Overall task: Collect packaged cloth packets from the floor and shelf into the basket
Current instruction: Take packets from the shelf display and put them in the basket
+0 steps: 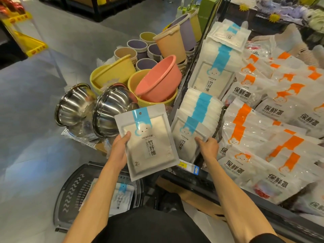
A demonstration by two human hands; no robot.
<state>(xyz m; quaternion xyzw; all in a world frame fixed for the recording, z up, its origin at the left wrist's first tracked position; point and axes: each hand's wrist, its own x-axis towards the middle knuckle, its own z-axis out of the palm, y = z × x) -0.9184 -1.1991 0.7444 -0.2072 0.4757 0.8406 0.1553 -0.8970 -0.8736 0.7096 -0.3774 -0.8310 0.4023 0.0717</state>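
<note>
My left hand (119,148) grips a white cloth packet with a blue stripe (149,142), held upright in the air above the dark basket (71,188) on the floor. Another such packet (122,199) lies inside the basket, partly hidden by my left arm. My right hand (208,146) rests on the front packet of a stack of blue-striped cloth packets (187,135) at the shelf's near left corner, thumb on its face. A second stack of the same packets (213,74) stands farther back on the shelf.
Orange-striped packets (273,130) fill the shelf to the right. Steel bowls (108,111), a pink basin (157,81) and yellow basins and cups sit on the floor left of the shelf. A yellow price tag (187,166) hangs on the shelf edge. Grey floor lies at left.
</note>
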